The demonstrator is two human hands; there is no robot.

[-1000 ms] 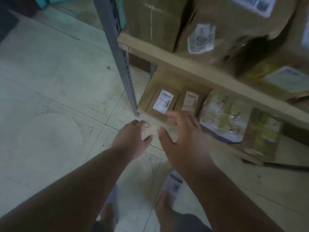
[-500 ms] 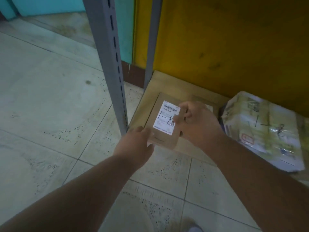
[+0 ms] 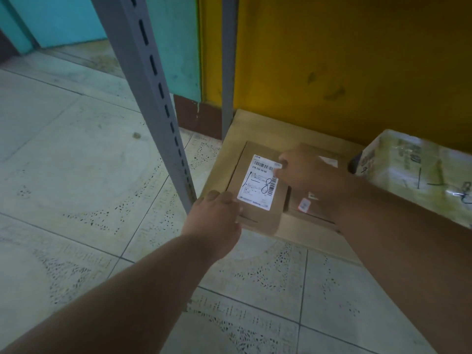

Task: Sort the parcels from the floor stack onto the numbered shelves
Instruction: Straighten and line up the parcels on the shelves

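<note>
Left hand, centre frame, fingers curled over the near-left corner of the flat box, label marked 1-8. Right hand pinches its far-right edge. Box sits on the bottom shelf, touching a second box. Risk: near edge overhangs the shelf lip; letting go could tip it onto the floor.
</note>
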